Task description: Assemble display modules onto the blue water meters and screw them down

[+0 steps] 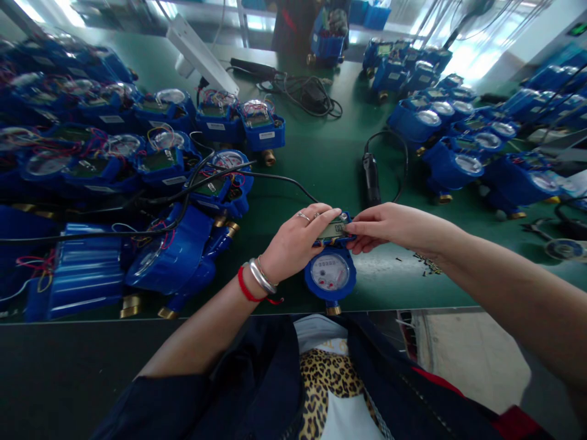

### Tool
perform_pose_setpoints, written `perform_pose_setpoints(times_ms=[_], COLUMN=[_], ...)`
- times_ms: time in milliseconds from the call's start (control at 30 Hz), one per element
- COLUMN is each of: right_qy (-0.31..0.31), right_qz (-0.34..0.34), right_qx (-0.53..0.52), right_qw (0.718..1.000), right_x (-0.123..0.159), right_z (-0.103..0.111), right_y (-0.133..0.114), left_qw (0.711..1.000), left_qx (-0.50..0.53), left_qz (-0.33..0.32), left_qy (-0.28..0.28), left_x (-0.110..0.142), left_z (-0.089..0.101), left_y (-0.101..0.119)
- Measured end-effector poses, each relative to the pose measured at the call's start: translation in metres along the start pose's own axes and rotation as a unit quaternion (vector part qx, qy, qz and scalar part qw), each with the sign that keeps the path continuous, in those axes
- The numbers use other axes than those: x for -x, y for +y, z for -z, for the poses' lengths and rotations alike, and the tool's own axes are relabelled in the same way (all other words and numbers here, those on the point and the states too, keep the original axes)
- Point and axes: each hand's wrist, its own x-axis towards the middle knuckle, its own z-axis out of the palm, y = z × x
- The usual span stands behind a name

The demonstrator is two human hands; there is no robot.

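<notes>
A blue water meter (pixel 330 273) with a round white dial stands near the table's front edge, its brass end toward me. Behind the dial, its small grey digital display (pixel 332 230) shows between my hands. My left hand (pixel 300 239) curls over the display's left side, the thumb hidden from view. From the right, my right hand (pixel 385 226) pinches the display's edge between thumb and fingers. Just beyond the meter lies a black electric screwdriver (pixel 370 178) with a cord. Small screws (pixel 427 264) are scattered to the right, partly behind my right forearm.
Several blue meters with exposed wiring (pixel 165 156) crowd the left side, some lying on their sides at the front. More blue meters (pixel 452 164) fill the right. A white power strip (pixel 202 55) and black cables (pixel 312 98) lie further back. A person stands across the table.
</notes>
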Motion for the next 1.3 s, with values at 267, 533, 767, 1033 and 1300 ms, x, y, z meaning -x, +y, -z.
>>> perform_pose_setpoints(times_ms=[267, 533, 767, 1033, 1300], right_qy=[0.023, 0.295, 0.350, 0.327, 0.379], right_qz=[0.028, 0.156, 0.117, 0.106, 0.112], right_qx=[0.006, 0.204, 0.236, 0.150, 0.412], right_qw=[0.999, 0.921, 0.899, 0.927, 0.821], right_x=[0.003, 0.034, 0.019, 0.013, 0.022], right_z=[0.006, -0.041, -0.061, -0.057, -0.072], right_y=[0.008, 0.026, 0.011, 0.012, 0.008], left_qw=[1.000, 0.999, 0.999, 0.999, 0.999], left_qx=[0.007, 0.012, 0.002, -0.011, -0.035], left_qz=[0.002, 0.028, 0.029, 0.038, 0.040], left_qy=[0.012, 0.020, 0.034, 0.020, 0.008], left_x=[0.003, 0.005, 0.005, 0.005, 0.003], left_z=[0.000, 0.002, 0.000, 0.002, 0.002], left_y=[-0.002, 0.000, 0.002, 0.003, 0.004])
